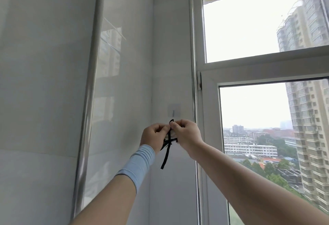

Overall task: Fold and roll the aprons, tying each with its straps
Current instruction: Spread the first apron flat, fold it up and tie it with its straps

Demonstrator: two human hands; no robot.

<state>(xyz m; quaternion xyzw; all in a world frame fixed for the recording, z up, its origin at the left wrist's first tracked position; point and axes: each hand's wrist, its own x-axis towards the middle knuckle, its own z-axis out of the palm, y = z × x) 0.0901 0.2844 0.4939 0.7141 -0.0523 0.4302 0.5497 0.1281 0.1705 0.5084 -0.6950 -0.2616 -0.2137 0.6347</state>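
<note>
The left hand (154, 135) and right hand (187, 135), raised at lower centre of the frame just below a wall hook (173, 112), both pinch the black strap (166, 153) tied round a mostly hidden apron roll (172, 137), so the knot seems done and the next move is probably lifting the strap's top loop onto the hook.

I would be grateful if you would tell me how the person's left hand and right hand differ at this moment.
The left hand has a pale blue ribbed cuff on its wrist; the right hand has a bare wrist. The right hand sits slightly higher, nearer the white window frame; the left hand sits lower, farther from it. Both have curled fingers pinching the thin black strap, below the small wall hook.
</note>
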